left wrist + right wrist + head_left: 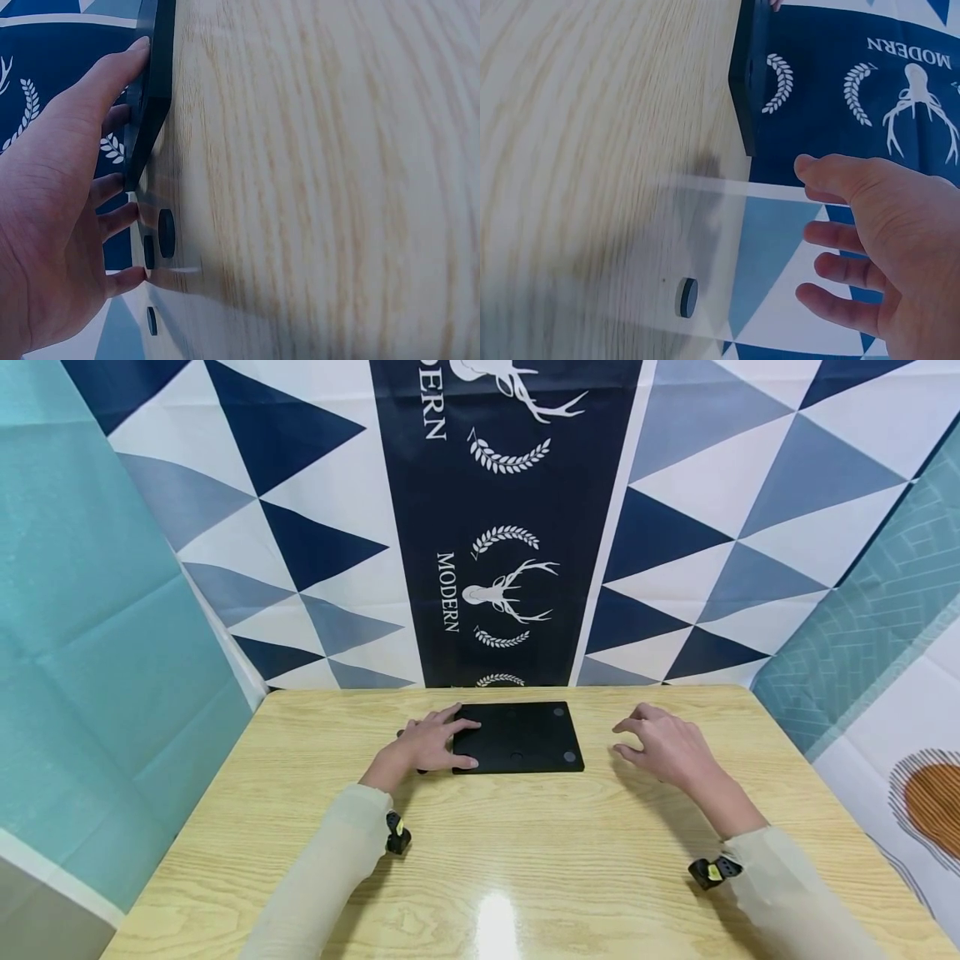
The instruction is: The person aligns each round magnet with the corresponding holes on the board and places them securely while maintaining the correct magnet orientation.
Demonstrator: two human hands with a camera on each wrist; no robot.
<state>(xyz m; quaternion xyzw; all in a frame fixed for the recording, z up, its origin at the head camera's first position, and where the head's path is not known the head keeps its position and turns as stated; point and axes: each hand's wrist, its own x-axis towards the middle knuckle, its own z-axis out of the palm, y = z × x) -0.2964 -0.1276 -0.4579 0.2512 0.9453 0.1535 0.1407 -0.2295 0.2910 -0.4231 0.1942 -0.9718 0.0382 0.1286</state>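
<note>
Smooth matt board (513,735), glossy wood-grain table (585,860)

Head cam high at near side, faces far and down over table (570,843); left cam (398,833), right cam (715,870) low, closer, rolled sideways, facing far cloth (510,652). All share slab (517,739).

The left hand (431,743) is covering some of the black board (517,735) with its fingers (465,725) and partly concealing dark discs (166,233) beside it. Both wrist views' top edges are cutting off the board. Two round marks (516,756) along its middle are appearing too faint to identify. Sleeves (322,877) are running past the head view's bottom.
</note>
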